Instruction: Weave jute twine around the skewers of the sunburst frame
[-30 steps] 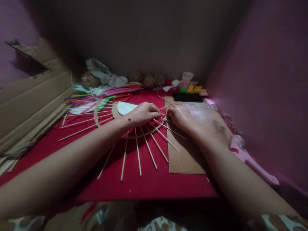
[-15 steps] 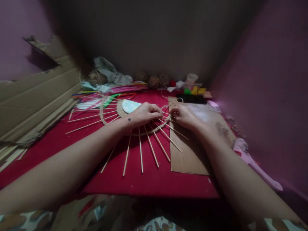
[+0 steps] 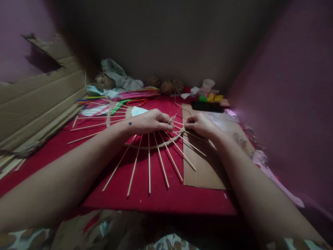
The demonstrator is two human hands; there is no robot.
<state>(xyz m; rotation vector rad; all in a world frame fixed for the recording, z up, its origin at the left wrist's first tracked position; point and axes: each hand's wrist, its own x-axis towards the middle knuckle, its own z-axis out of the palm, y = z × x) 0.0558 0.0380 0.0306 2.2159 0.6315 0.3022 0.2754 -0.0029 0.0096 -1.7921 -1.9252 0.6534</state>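
A frame of thin wooden sticks [image 3: 149,166] fans out over the red cloth, with a ring of twine [image 3: 145,147] woven round the sticks. A half-round pale blue and yellow piece [image 3: 137,111] sits at its centre, partly behind my left hand [image 3: 159,121]. That hand reaches across the sticks, thumb and fingers pinched on a strand of twine [image 3: 171,120]. At the ring's right side my right hand [image 3: 199,125] is closed, its fingertips pressed on the twine-wrapped edge by a stick; the exact hold is partly hidden.
Under the right sticks lies a cardboard sheet [image 3: 203,170]. Balls of twine [image 3: 166,87], a cloth [image 3: 119,78], red-handled scissors [image 3: 137,102], a black phone [image 3: 207,106] and a cup [image 3: 208,84] line the back. A pink glue gun [image 3: 275,177] rests at right; cardboard [image 3: 33,107] stands left.
My left hand has shifted slightly left, and a strand of twine now shows at its fingertips. The stick frame has turned and tilted a little towards me. My right hand stays by the ring's edge.
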